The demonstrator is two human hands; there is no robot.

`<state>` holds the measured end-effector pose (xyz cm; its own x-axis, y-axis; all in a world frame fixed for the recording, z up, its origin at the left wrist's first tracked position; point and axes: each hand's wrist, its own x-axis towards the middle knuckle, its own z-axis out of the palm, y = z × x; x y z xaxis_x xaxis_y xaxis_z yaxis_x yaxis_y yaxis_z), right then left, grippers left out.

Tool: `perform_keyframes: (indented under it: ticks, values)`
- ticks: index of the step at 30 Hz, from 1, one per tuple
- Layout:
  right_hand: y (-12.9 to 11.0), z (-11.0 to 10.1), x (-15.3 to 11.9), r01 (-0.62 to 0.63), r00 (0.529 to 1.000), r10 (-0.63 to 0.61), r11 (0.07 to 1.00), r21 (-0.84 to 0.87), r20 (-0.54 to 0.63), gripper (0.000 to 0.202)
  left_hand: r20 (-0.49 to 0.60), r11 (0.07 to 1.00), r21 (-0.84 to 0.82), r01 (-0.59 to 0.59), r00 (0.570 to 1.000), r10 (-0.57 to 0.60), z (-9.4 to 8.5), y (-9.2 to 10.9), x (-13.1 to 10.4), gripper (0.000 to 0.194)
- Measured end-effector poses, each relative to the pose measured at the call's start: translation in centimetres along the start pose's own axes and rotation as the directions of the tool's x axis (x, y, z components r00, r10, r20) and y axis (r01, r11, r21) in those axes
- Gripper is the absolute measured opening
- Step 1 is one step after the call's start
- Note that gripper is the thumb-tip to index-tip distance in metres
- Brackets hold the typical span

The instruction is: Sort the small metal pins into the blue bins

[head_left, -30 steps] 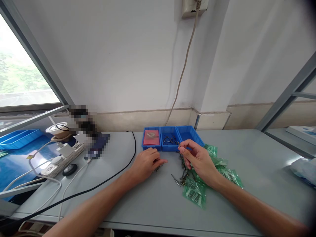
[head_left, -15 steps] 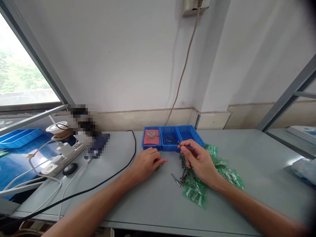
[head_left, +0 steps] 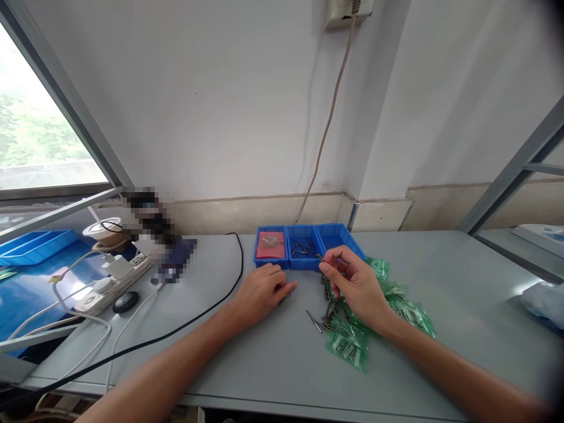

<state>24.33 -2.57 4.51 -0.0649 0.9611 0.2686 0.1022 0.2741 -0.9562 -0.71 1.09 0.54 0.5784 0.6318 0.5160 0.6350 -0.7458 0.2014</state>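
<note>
- Bins of blue plastic, three side by side, stand on the smooth grey tabletop beyond my hands; I place everything by them.
- My right hand is just in front of the right bin, thumb and forefinger almost together, pinching a short, slim metal pin. The pin's visible end shows by the middle bin's front right corner.
- My left hand rests in front of the left bin, fingers bent close together, thumb sticking out sideways. Small dark metal pieces lie by that thumb; I can't tell whether I grip them.
- Inside the left bin, a flat red sheet carries a small clear plastic piece; inside the middle one, loose dark metal rods lie crisscross.
- Nearer me than the bins, a heap of dark and brassy metal parts lies partly behind my right hand, a silvery rod beside it.
- See-through green plastic bags, with metal parts inside, spread in front and to the right of the bins.
</note>
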Motion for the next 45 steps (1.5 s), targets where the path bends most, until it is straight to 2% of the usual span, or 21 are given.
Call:
perform_keyframes:
  ticks: [10, 25, 32, 38, 45]
  values:
    - [0.3, -0.2, 0.3, -0.026, 0.999, 0.027, 0.998, 0.052, -0.019, 0.04, -0.017, 1.0, 0.024, -0.006, 1.0, 0.006, -0.1, 0.2, 0.1, 0.051]
    - [0.5, -0.3, 0.4, -0.053, 0.998, 0.054, 0.998, 0.027, -0.018, 0.035, -0.016, 1.0, 0.013, -0.002, 1.0, 0.002, 0.0, 0.1, 0.1, 0.049]
    - [-0.2, -0.2, 0.3, -0.052, 0.998, 0.052, 0.999, 0.011, -0.027, 0.039, -0.021, 1.0, 0.023, 0.003, 1.0, -0.002, -0.2, 0.2, 0.2, 0.051]
    - [-0.5, -0.2, 0.2, -0.065, 0.998, 0.066, 0.996, 0.058, -0.014, 0.036, -0.008, 1.0, 0.024, 0.012, 1.0, -0.011, -0.1, 0.1, 0.1, 0.05]
    - [-0.4, -0.2, 0.2, -0.039, 0.999, 0.039, 0.998, 0.041, 0.001, 0.033, -0.016, 1.0, 0.009, 0.002, 1.0, -0.001, -0.1, 0.1, 0.1, 0.05]
